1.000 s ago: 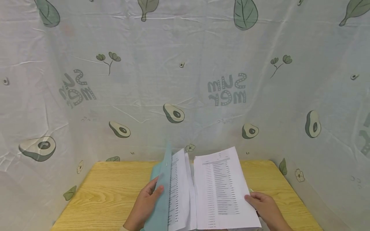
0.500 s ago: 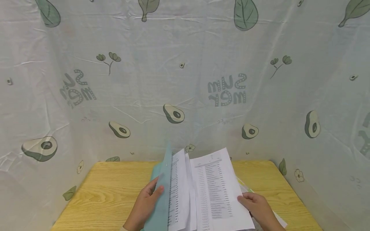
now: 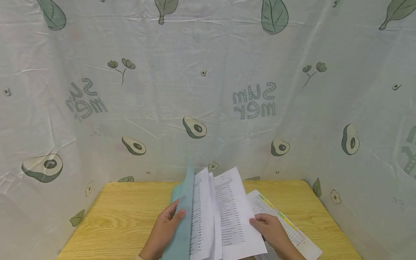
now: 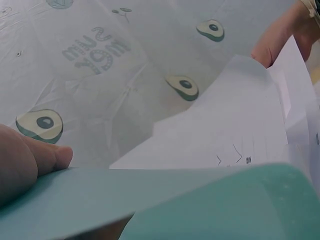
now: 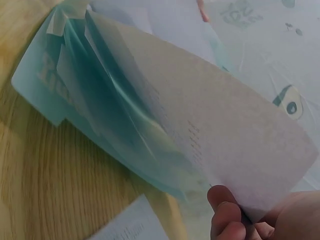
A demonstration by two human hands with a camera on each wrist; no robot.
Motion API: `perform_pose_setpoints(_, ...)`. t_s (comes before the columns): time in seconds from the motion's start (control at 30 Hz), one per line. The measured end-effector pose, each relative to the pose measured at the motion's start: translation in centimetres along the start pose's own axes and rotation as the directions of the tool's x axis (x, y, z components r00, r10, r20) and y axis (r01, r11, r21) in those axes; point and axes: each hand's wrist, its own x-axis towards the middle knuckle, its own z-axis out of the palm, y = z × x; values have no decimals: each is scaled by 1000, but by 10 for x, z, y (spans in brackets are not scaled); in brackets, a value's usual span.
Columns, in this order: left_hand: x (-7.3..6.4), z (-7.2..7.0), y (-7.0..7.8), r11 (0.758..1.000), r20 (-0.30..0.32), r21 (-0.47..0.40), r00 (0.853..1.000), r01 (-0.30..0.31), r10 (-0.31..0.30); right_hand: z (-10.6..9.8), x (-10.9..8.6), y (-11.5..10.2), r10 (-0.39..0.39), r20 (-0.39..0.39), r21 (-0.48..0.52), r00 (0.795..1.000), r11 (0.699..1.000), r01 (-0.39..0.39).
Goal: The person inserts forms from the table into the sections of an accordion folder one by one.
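Observation:
A light teal folder (image 3: pixel 178 231) stands opened in the middle of the head view, with white printed sheets (image 3: pixel 201 216) fanned inside it. My left hand (image 3: pixel 164 227) grips its left cover; the thumb (image 4: pixel 55 157) lies along the cover's edge in the left wrist view. Between thumb and fingers, my right hand (image 3: pixel 273 231) pinches the right edge of a white printed page (image 3: pixel 235 216). The right wrist view shows that page's back (image 5: pixel 200 100) lifted above the folder's teal inner side (image 5: pixel 110 95).
On the wooden table (image 3: pixel 130 209), a loose printed sheet (image 3: pixel 295 236) with a yellow and green strip lies at the right, partly under my right forearm. A pale curtain (image 3: pixel 162 97) with avocado prints hangs behind and along the sides.
My right hand has moved left, swinging the pinched page toward the sheets on the left. More of the loose sheet on the table has come into view. My left hand stays in place.

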Motion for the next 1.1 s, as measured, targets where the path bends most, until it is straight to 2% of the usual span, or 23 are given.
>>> perform_pose_setpoints(0.27, -1, 2, 2, 1000, 18, 0, 1000, 3, -3, 28, 6, -1, -12, 61, -9, 998, 1000, 13)
perform_pose_setpoints(0.5, -3, 3, 4, 1000, 30, 6, 1000, 6, -6, 46, 8, -4, -33, 119, -47, 992, 998, 39)
perform_pose_setpoints(0.67, -5, 4, 6, 1000, 33, 13, 999, 10, -10, 57, 10, -3, -67, 140, -39, 988, 997, 73)
perform_pose_setpoints(0.87, -5, 4, 5, 1000, 39, 9, 999, -1, 1, 64, 11, 1, -75, 189, 16, 979, 997, 74)
perform_pose_setpoints(1.1, -4, 2, 4, 999, 19, 37, 1000, -14, 13, 61, 9, 1, -51, 157, -51, 986, 997, 59)
